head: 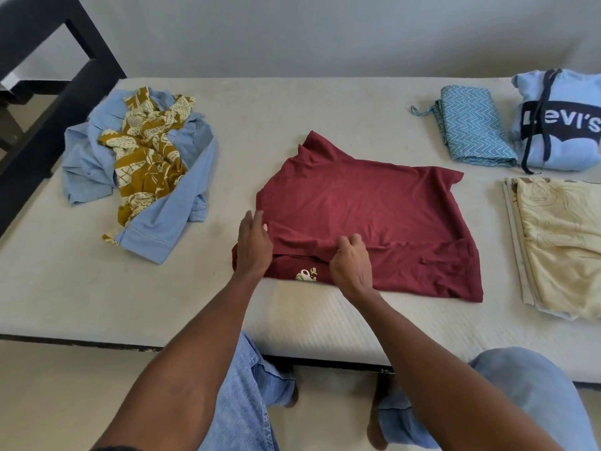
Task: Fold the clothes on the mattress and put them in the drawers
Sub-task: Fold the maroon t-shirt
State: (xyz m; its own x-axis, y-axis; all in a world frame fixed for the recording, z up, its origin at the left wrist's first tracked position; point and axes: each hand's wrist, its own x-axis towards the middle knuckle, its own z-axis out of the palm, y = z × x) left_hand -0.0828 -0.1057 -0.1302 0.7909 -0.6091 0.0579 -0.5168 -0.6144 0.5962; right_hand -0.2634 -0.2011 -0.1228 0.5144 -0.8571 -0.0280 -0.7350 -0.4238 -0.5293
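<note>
Clothes lie spread over a pale mattress (pixel 292 102) seen from the head camera. Near the middle of its near edge lies a maroon T-shirt (pixel 367 203), partly folded, its long axis running left to right along that edge. One sleeve or corner sticks up toward the far edge at the shirt's upper left. The cloth is plain dark red, lightly creased, with a small pale printed mark showing at its near hem between the two hands.

The left hand (pixel 253 245) rests flat on the shirt's left edge, fingers straight and pointing away, pressing the cloth down. The right hand (pixel 353 262) sits just beside it to the right, fingers curled and pinching a raised fold of the shirt.

Toward the left edge of the mattress lies an unfolded heap: a light blue shirt (pixel 97 157) with a mustard and cream patterned cloth (pixel 146 151) crumpled on top of it. At the far right corner sit a folded teal zigzag cloth (pixel 471 125) and, touching its right side, a folded light blue hoodie (pixel 562 125) with a dark logo band and dark drawstrings. Nearer, along the right edge, lies a folded cream sheet (pixel 559 242).

Blue jeans (pixel 240 402) cover the person's knees below the near edge.
</note>
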